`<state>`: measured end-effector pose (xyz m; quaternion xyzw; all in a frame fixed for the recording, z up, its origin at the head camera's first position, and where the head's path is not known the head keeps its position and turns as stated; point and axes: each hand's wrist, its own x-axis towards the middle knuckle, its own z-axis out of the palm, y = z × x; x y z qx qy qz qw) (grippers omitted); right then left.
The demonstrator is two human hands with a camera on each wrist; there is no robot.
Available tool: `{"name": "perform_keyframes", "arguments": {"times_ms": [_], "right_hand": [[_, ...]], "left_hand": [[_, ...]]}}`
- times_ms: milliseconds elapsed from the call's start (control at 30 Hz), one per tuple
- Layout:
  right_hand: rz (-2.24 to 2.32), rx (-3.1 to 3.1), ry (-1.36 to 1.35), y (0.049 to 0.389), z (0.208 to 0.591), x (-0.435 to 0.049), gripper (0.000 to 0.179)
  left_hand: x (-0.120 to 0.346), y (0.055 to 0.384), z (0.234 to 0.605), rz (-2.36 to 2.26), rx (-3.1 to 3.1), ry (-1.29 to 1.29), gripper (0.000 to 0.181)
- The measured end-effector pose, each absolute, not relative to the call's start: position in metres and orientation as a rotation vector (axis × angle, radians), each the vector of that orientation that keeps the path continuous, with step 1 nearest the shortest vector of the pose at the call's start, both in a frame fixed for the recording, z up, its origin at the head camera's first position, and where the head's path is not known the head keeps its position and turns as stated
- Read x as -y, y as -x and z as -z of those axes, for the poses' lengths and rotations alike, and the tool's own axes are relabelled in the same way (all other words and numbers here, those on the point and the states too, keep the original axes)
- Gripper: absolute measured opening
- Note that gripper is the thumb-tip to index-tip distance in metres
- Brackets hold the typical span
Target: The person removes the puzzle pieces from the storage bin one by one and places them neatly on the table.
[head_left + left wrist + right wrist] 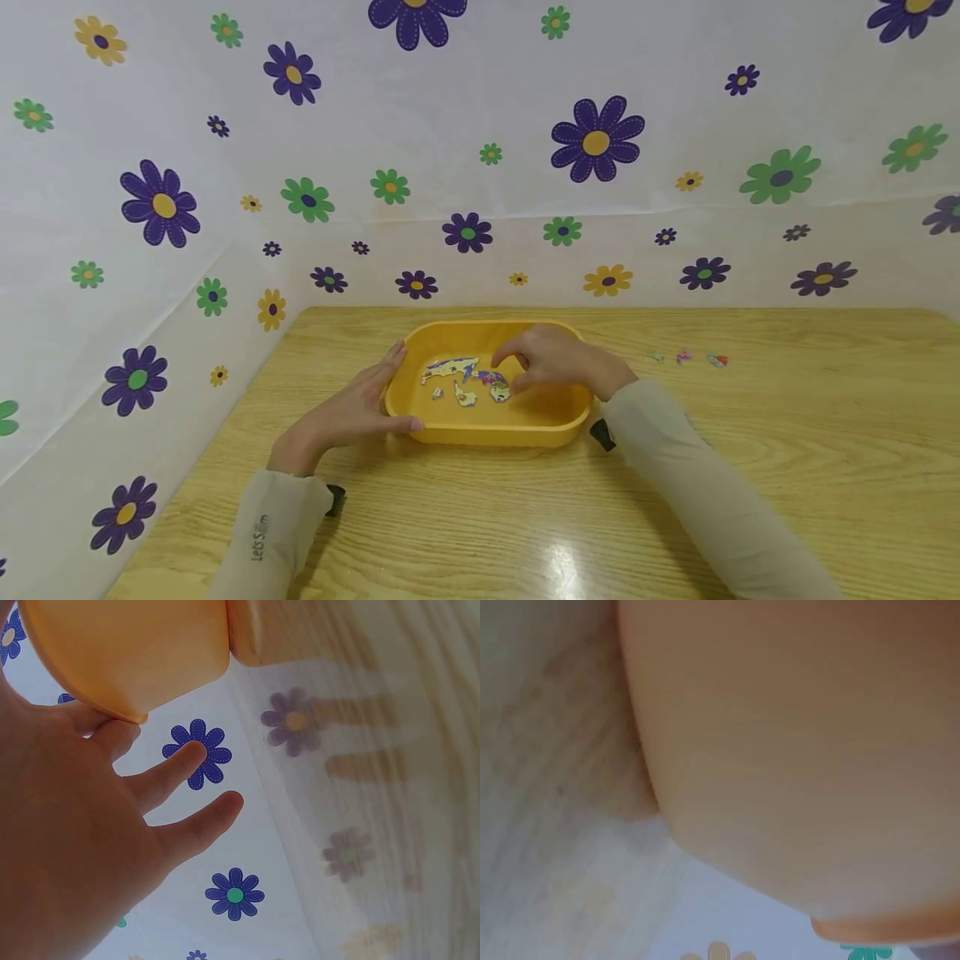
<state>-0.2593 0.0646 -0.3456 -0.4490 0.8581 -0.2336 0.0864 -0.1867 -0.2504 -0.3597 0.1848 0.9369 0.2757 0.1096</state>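
A yellow oval tray stands on the table, with flat, irregular cut-out pieces lying in it. They include a long cream and blue piece, a small cream piece, a cream piece and a pink and purple piece. My left hand rests against the tray's left end, thumb along the near rim, other fingers spread and fairly straight. Inside the tray, my right hand is bent over the pieces, thumb and index finger apart. Its thumb is close to a cream piece. The right wrist view shows mostly the tray's outer wall.
To the right of the tray lie a small green piece, a pink piece and a red and green piece on the wooden table. A white flower-print sheet hangs behind and at the left.
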Motion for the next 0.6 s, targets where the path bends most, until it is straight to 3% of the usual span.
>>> {"name": "perform_keyframes", "arguments": {"times_ms": [600], "right_hand": [[0.472, -2.529, 1.224, 0.261, 0.36, -0.055, 0.038]], "left_hand": [[0.251, 0.185, 0.36, -0.822, -2.749, -0.545, 0.118]]}}
